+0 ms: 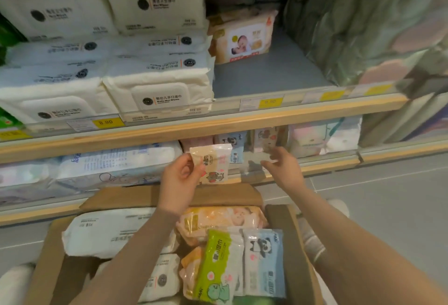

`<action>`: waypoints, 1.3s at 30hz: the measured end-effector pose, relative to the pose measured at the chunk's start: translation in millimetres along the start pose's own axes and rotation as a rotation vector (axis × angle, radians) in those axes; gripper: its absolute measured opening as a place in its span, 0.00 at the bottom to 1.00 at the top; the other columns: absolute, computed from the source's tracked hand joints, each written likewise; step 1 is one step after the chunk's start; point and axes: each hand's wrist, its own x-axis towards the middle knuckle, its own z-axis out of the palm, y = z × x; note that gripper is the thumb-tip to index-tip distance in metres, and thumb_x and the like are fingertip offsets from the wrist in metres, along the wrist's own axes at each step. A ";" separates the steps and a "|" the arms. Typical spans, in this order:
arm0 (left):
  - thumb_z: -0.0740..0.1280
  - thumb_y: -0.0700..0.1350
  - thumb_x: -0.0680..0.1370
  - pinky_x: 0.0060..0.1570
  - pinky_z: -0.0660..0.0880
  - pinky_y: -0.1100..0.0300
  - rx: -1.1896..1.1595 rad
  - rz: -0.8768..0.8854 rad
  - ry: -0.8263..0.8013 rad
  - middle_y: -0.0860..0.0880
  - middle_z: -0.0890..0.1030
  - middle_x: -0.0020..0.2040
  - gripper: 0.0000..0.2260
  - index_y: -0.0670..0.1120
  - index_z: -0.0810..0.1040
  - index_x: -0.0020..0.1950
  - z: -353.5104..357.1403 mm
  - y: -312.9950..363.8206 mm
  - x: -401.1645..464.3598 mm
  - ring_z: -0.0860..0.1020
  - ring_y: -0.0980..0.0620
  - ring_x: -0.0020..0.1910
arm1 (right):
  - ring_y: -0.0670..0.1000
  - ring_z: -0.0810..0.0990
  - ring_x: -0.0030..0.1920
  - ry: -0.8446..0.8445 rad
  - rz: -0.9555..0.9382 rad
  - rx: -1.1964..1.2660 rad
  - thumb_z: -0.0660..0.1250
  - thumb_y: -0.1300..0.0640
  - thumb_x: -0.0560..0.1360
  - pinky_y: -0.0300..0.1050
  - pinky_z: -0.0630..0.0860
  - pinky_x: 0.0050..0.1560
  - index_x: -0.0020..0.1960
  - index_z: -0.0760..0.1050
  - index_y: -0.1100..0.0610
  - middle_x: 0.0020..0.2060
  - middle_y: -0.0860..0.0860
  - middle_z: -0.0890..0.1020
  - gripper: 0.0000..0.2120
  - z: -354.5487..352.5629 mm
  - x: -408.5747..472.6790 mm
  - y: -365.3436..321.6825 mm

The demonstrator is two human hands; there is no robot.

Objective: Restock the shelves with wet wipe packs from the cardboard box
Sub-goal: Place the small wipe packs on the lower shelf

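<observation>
Filling the view, the shelves (198, 130) are already partly stocked — white packs (155, 86) crowd the upper level, though a bare stretch shows beside the lone baby-print pack (242, 37). Below them the cardboard box (288, 244) sits well short of empty (large white packs, a green pack (218, 263) and a panda pack (264, 261) remain), so I judge much restocking is left. At the lower shelf's edge the left hand (179, 178) pinches a small pink-and-cream pack (213, 164), while the right hand (283, 164) reaches in, fingers loosely spread — whether it holds anything, I cannot tell.

Glossy plastic packs (219, 262), matt cardboard box (294, 251)
</observation>
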 end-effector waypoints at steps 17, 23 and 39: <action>0.65 0.40 0.78 0.33 0.69 0.78 0.104 -0.097 0.020 0.53 0.78 0.40 0.03 0.42 0.77 0.46 172.3 -33.3 80.7 0.74 0.66 0.38 | 0.53 0.62 0.71 0.228 -0.197 -0.166 0.68 0.59 0.75 0.39 0.67 0.62 0.73 0.62 0.50 0.75 0.51 0.54 0.29 -70.7 38.8 82.9; 0.66 0.42 0.77 0.39 0.69 0.61 0.192 -0.156 0.039 0.48 0.80 0.40 0.05 0.41 0.79 0.47 205.1 -53.9 103.3 0.77 0.53 0.37 | 0.51 0.61 0.72 0.255 -0.285 -0.146 0.66 0.64 0.74 0.37 0.66 0.62 0.71 0.64 0.51 0.75 0.51 0.56 0.28 -69.9 41.5 96.8; 0.69 0.50 0.74 0.50 0.72 0.57 0.385 -0.010 -0.073 0.47 0.75 0.52 0.18 0.41 0.71 0.57 169.8 -13.3 60.0 0.74 0.51 0.50 | 0.55 0.64 0.70 0.144 -0.213 -0.174 0.66 0.61 0.75 0.42 0.66 0.63 0.73 0.62 0.56 0.73 0.55 0.59 0.28 -76.4 0.0 59.7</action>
